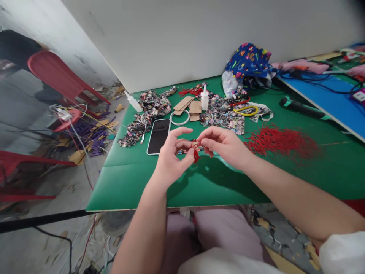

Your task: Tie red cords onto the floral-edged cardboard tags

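My left hand (172, 154) and my right hand (222, 144) meet above the green table (137, 179), both pinching a short piece of red cord (195, 153) between their fingertips. A loop of the cord hangs down under my left thumb. To the right of my right hand lies a heap of red cords (281, 142). A black phone (158, 136) lies face up just beyond my left hand.
Patterned fabric scraps (224, 116), cardboard pieces (188, 105), a white ring (180, 117), two glue bottles (204, 98), yellow-handled scissors (246, 110) and a blue printed bag (248, 61) lie at the back. A blue board (327, 97) sits right. Red chairs (59, 76) stand on the left.
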{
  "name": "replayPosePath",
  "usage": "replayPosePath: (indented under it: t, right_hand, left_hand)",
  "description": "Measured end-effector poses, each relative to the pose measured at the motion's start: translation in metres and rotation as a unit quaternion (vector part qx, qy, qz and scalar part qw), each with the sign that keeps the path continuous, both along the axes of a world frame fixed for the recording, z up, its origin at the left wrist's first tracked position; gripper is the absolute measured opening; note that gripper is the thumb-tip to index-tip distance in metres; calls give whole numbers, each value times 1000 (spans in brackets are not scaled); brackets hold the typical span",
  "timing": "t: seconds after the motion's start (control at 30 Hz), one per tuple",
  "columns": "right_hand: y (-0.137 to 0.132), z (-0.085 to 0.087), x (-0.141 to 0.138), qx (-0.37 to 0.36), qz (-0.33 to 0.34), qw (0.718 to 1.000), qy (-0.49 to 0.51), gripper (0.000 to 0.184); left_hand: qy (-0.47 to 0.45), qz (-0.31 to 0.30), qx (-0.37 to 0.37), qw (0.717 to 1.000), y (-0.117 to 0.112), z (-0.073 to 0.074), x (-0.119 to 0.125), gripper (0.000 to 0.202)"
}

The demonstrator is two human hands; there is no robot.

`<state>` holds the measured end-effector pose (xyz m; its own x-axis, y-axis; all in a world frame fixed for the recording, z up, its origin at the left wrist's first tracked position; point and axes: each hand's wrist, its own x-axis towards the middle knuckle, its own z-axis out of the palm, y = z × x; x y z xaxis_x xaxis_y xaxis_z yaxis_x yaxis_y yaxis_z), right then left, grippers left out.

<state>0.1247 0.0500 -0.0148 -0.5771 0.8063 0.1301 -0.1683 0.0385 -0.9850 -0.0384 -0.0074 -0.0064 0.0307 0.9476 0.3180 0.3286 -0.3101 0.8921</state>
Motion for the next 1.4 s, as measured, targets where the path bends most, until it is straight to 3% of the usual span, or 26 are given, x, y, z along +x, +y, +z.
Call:
replayPosePath:
  t: [0.47,0.6,0.73,0.83,0.97,1.03,1.17,1.4]
  right_hand:
    - [-1,-4,1,73,-62,995,-25,7]
    - [-1,-1,1,63,-28,997,-38,7]
    - [-2,0,1,21,27,999,-29,20]
    - [-3,1,1,5,32,999,-32,24]
    - [-5,2,1,77,-22,993,-83,17]
    - [-5,2,3,193,-54,974,-107,9]
    - [-1,-1,5,444,-78,885,-118,10]
    - [-2,-8,3,596,-107,775,-183,19]
  left_hand:
    - [-9,-50,-42,998,0,0,1,37]
    - [-15,-50,-39,998,1,-1,0,36]
    - [-22,-46,-38,998,1,-1,-1,35]
    - [-22,-37,-34,999,1,0,-2,35]
    - [-17,-36,-33,999,2,0,-3,36]
    - [-15,-37,-31,999,1,0,-3,36]
    - [-9,-35,-36,999,1,1,-3,37]
    - [-9,-25,-46,999,2,-2,-2,35]
